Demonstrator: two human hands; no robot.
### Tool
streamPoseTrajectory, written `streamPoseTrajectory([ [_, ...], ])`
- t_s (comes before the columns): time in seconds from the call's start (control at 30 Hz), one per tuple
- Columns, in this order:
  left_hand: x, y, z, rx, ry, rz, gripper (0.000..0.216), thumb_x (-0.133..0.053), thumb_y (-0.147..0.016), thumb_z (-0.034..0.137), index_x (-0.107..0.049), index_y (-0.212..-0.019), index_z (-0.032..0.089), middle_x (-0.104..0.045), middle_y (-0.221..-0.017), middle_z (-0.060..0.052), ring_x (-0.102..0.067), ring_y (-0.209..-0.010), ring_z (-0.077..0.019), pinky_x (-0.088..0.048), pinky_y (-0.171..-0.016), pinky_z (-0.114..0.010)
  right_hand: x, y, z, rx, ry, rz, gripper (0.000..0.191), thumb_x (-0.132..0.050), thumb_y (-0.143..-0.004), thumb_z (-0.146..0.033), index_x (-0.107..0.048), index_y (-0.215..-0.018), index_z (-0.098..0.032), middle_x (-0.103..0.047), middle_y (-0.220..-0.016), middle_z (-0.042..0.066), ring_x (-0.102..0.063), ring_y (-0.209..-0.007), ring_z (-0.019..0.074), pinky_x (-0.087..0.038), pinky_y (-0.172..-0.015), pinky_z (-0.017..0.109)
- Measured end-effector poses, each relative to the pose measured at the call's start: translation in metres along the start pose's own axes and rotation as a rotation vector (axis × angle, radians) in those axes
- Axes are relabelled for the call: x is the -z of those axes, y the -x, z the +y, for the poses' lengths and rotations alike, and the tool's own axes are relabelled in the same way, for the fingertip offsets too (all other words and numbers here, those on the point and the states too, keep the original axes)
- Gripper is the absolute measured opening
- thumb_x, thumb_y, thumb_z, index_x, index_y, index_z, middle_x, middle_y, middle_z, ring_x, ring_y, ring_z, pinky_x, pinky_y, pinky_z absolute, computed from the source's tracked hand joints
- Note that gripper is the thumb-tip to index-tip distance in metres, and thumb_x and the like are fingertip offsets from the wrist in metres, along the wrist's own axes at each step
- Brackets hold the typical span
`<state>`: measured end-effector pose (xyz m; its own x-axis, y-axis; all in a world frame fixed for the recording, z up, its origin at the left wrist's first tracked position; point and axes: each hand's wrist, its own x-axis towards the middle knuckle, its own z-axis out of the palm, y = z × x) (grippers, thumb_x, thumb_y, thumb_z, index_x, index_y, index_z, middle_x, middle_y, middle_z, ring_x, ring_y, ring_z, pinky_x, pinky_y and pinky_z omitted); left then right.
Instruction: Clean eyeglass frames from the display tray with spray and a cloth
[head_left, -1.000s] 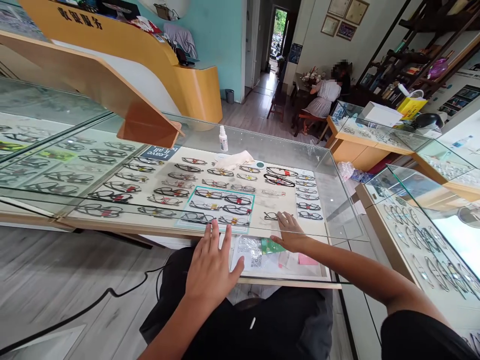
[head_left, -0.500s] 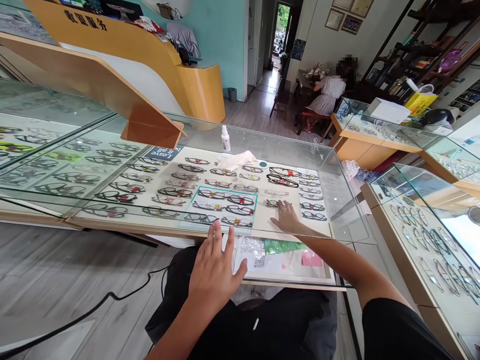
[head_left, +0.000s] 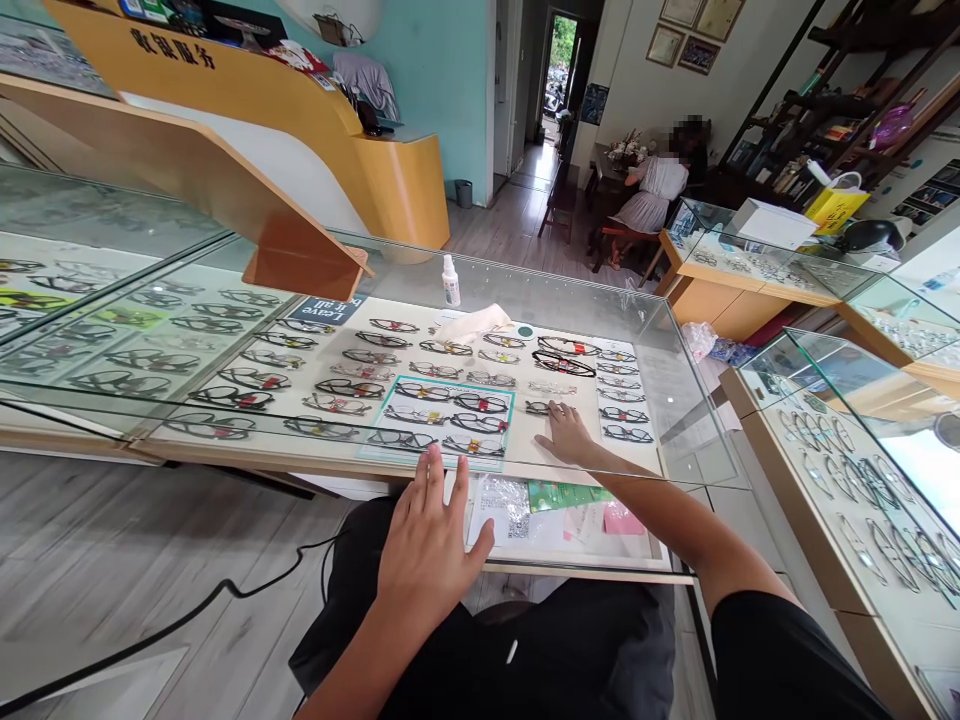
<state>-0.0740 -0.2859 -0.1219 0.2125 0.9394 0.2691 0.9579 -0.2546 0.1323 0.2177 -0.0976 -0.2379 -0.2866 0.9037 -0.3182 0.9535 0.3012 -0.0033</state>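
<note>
Right hand (head_left: 564, 435) is reaching in under the glass top (head_left: 679, 420) of the display case, lying open and palm down on the pale display board (head_left: 529, 450); its fingers are spreading flat and gripping nothing; the fingertips are touching, or sitting just beside, a pair of dark-framed glasses (head_left: 537, 407), which is lying on the board between the teal-edged mat (head_left: 450, 383) and the right-hand column of frames (head_left: 622, 415). The left hand (head_left: 431, 535) is hanging open too, palm down over the near edge of the glass, fingers straight and close together, thumb out; it is holding nothing; whether it is touching the glass cannot be told. Just beside its thumb a QR-code sheet (head_left: 504, 508), a green card (head_left: 562, 493) and a pink note (head_left: 619, 518) are lying on the board's near strip; a spray bottle (head_left: 450, 280) and a cloth (head_left: 480, 320) are sitting at the far side.
</note>
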Motion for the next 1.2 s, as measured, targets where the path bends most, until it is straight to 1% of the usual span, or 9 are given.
streamPoseTrajectory([
  [0.4, 0.000, 0.000, 0.000, 0.003, 0.001, 0.010, 0.082, -0.055, -0.099, 0.050, -0.044, -0.168, 0.008, -0.027, -0.181, -0.025, -0.033, -0.165, -0.0465, -0.043, -0.124, -0.059, 0.043, 0.033, -0.026, -0.002, -0.099, -0.068, 0.086, -0.030, -0.111, -0.063, -0.039, -0.168, 0.001, -0.010, -0.186, 0.024, -0.015, -0.170, 0.0456, -0.017, -0.136, 0.057],
  [0.47, -0.001, 0.000, 0.000, -0.005, -0.006, 0.018, 0.081, -0.055, -0.099, 0.049, -0.045, -0.168, 0.007, -0.027, -0.180, -0.026, -0.034, -0.165, -0.0466, -0.044, -0.123, -0.059, 0.055, 0.052, -0.039, 0.073, -0.126, -0.154, 0.079, -0.041, -0.109, -0.062, -0.052, -0.161, -0.004, -0.024, -0.183, 0.024, -0.026, -0.167, 0.0463, -0.027, -0.132, 0.057],
  [0.57, -0.002, 0.000, 0.000, -0.003, -0.002, 0.022, 0.081, -0.056, -0.098, 0.048, -0.045, -0.168, 0.008, -0.028, -0.180, -0.026, -0.033, -0.166, -0.0459, -0.044, -0.123, -0.059, 0.071, 0.086, -0.062, 0.262, -0.204, -0.384, 0.061, -0.060, -0.100, -0.066, -0.076, -0.137, -0.019, -0.069, -0.154, 0.015, -0.064, -0.139, 0.0371, -0.051, -0.112, 0.044],
  [0.7, -0.003, 0.000, -0.001, 0.006, 0.008, 0.017, 0.084, -0.057, -0.098, 0.049, -0.042, -0.169, 0.008, -0.024, -0.181, -0.027, -0.032, -0.166, -0.0458, -0.044, -0.123, -0.058, 0.105, 0.135, -0.085, 0.473, -0.350, -0.599, 0.046, -0.065, -0.099, -0.050, -0.077, -0.133, -0.023, -0.082, -0.123, 0.008, -0.075, -0.109, 0.0282, -0.054, -0.087, 0.035],
  [0.77, -0.004, 0.001, -0.002, 0.003, 0.005, 0.017, 0.084, -0.056, -0.098, 0.051, -0.042, -0.169, 0.008, -0.021, -0.182, -0.028, -0.033, -0.165, -0.0466, -0.044, -0.121, -0.058, 0.133, 0.157, -0.088, 0.513, -0.379, -0.515, 0.038, -0.065, -0.094, -0.028, -0.076, -0.130, -0.023, -0.080, -0.111, 0.006, -0.073, -0.099, 0.0242, -0.050, -0.081, 0.032],
  [0.93, -0.006, 0.001, -0.002, -0.004, 0.010, 0.019, 0.085, -0.054, -0.098, 0.052, -0.042, -0.169, 0.007, -0.021, -0.182, -0.028, -0.032, -0.166, -0.0465, -0.043, -0.123, -0.059, 0.215, 0.176, -0.064, 0.505, -0.428, -0.169, 0.031, -0.061, -0.091, -0.009, -0.076, -0.116, -0.022, -0.077, -0.101, 0.004, -0.067, -0.089, 0.0187, -0.045, -0.079, 0.029],
  [1.03, -0.005, 0.001, -0.002, 0.001, 0.016, 0.023, 0.084, -0.054, -0.099, 0.053, -0.042, -0.169, 0.008, -0.021, -0.182, -0.028, -0.032, -0.166, -0.0459, -0.043, -0.124, -0.059, 0.248, 0.151, -0.033, 0.320, -0.331, 0.115, 0.024, -0.059, -0.098, -0.012, -0.075, -0.112, -0.021, -0.078, -0.100, 0.005, -0.068, -0.086, 0.0189, -0.044, -0.076, 0.029],
  [1.13, -0.004, 0.001, -0.002, -0.006, 0.019, 0.035, 0.083, -0.054, -0.099, 0.053, -0.043, -0.168, 0.008, -0.021, -0.181, -0.028, -0.032, -0.166, -0.0459, -0.044, -0.123, -0.059, 0.258, 0.109, -0.002, 0.043, -0.202, 0.335, 0.035, -0.043, -0.109, -0.019, -0.073, -0.126, -0.022, -0.080, -0.098, 0.007, -0.070, -0.085, 0.0220, -0.045, -0.075, 0.031],
  [1.2, -0.003, 0.002, -0.002, -0.007, 0.029, 0.048, 0.083, -0.055, -0.099, 0.053, -0.043, -0.169, 0.009, -0.021, -0.181, -0.028, -0.033, -0.166, -0.0463, -0.044, -0.123, -0.060, 0.256, 0.081, 0.014, -0.024, -0.046, 0.373, 0.041, -0.037, -0.111, -0.019, -0.074, -0.131, -0.020, -0.080, -0.121, 0.013, -0.070, -0.108, 0.0263, -0.049, -0.086, 0.035],
])
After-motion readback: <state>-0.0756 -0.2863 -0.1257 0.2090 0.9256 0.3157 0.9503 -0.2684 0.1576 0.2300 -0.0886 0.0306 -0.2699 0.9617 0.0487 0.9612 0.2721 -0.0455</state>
